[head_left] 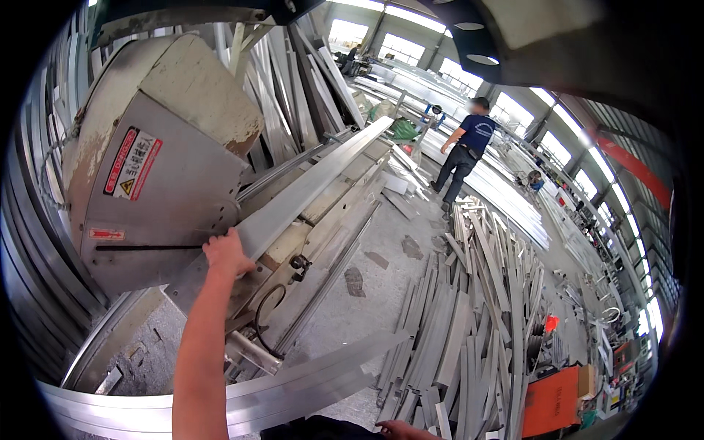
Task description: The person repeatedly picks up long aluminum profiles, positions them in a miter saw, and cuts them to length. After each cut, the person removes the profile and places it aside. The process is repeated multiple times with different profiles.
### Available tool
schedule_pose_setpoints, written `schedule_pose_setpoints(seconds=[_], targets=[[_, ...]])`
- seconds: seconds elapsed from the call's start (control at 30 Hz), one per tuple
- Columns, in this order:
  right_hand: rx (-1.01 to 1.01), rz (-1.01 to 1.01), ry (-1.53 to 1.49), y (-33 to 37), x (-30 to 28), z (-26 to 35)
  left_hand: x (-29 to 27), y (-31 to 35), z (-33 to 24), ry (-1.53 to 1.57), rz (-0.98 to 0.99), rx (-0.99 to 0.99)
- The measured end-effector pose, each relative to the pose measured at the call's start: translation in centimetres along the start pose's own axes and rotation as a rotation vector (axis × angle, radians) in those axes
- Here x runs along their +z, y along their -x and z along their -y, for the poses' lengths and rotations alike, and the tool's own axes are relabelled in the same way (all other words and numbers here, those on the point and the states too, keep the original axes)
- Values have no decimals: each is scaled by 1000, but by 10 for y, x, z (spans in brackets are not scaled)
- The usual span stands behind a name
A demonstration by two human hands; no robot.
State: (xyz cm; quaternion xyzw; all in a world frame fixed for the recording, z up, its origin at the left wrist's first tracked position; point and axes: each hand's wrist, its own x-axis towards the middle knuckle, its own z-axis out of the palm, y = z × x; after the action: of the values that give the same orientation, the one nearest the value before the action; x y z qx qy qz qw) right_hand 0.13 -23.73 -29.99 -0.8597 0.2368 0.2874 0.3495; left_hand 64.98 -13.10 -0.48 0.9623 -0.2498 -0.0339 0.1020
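My left hand (227,253) is closed over the near end of a long silvery aluminium profile (315,183). The profile lies along the bed of a cutting machine (323,213) and runs away to the upper right. Just left of the hand stands the machine's large grey and cream guard (158,183), with a dark slot low on its face. My right hand (407,430) shows only partly at the lower edge, near my dark clothing; its fingers are mostly hidden. Wide pale metal strips (293,389) pass beneath my left forearm.
A big pile of metal offcuts (469,330) covers the floor to the right. Long profiles (44,242) stand along the left side. Farther off, a person in dark clothes (466,147) stands beside long stacks of metal. An orange box (550,400) sits at lower right.
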Motion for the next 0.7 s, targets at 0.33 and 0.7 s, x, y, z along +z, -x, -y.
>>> schedule_pose_setpoints(seconds=[0.33, 0.7], targets=[[-603, 52, -1861, -34, -226, 293, -35, 182, -92, 407, 264, 237], [-142, -621, -859, 96, -84, 262, 143, 392, -30, 1328, 1482, 115]])
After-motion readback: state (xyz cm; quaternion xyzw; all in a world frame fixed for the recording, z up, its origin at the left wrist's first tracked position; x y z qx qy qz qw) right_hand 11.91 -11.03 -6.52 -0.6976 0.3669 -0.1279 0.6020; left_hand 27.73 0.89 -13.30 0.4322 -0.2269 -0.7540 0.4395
